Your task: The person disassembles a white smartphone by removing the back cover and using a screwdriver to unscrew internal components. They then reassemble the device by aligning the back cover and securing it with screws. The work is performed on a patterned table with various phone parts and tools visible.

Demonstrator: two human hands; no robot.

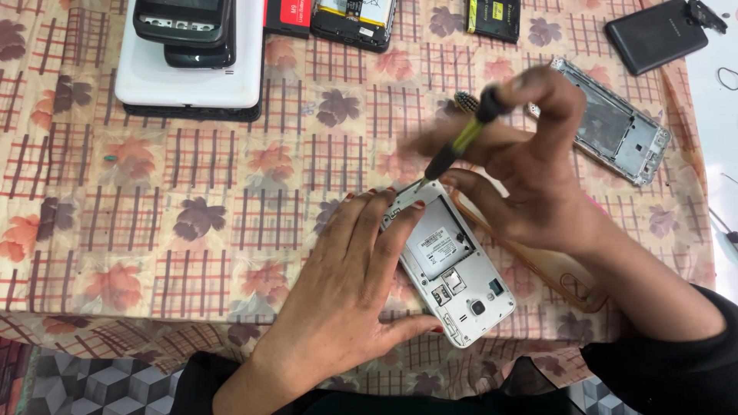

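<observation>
White plastic, that was the open back of the phone [453, 273], lying slantwise near the front edge of the table at about six o'clock in the view, its battery bay and card slots showing. The left hand [350, 288] lay flat over the phone's left side, fingers spread and pressing it down rather than closed round anything. At the phone's twelve o'clock corner the tip of a screwdriver [460, 146], black and yellow in the handle, met the frame. The right hand [538, 169] pinched that handle narrowly between thumb and fingers, with one fingertip capping the top; the hand was blurred, so finer detail could not be told.

To do this step well, I judged the driver should stand straight over the screw head, with steady downward pressure from the capping finger and the turning done by the fingertips alone, while the flat hand stopped the phone from sliding on the checked, leaf-patterned tablecloth [192, 192].

A clear, amber-edged phone case [565, 284] lay at three o'clock of the phone, partly under the right wrist. Farther off, at one o'clock, rested a bare metal phone frame [623, 131]. Along the far edge sat a stack of devices on a white slab [192, 77] at eleven o'clock, a loose battery [496, 19] at twelve, and a dark back cover [653, 34] beyond.
</observation>
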